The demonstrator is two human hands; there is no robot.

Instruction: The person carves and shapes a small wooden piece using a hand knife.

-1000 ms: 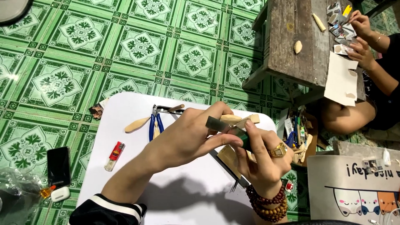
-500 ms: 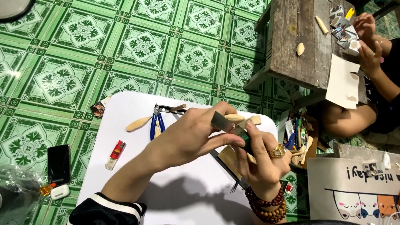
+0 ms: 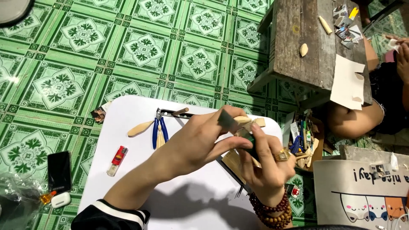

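At frame centre, the left hand [image 3: 194, 142] pinches a small dark strip [image 3: 228, 121] against a pale wooden piece [image 3: 249, 123] held in the grip of the right hand [image 3: 266, 164], above the white surface [image 3: 123, 187]. Blue-handled pliers [image 3: 158, 132] and a red lighter [image 3: 117, 160] lie to the left.

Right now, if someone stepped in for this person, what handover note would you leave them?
Left hand: pinches a small dark strip against a pale wooden piece.
Right hand: grips that wooden piece from below, over the white table.
Nearby: blue-handled pliers, a wooden spoon blank and a red lighter lie on the table.
Done: piece is in hand, strip on it.
Left: how far the working of the wood has got cannot be told.
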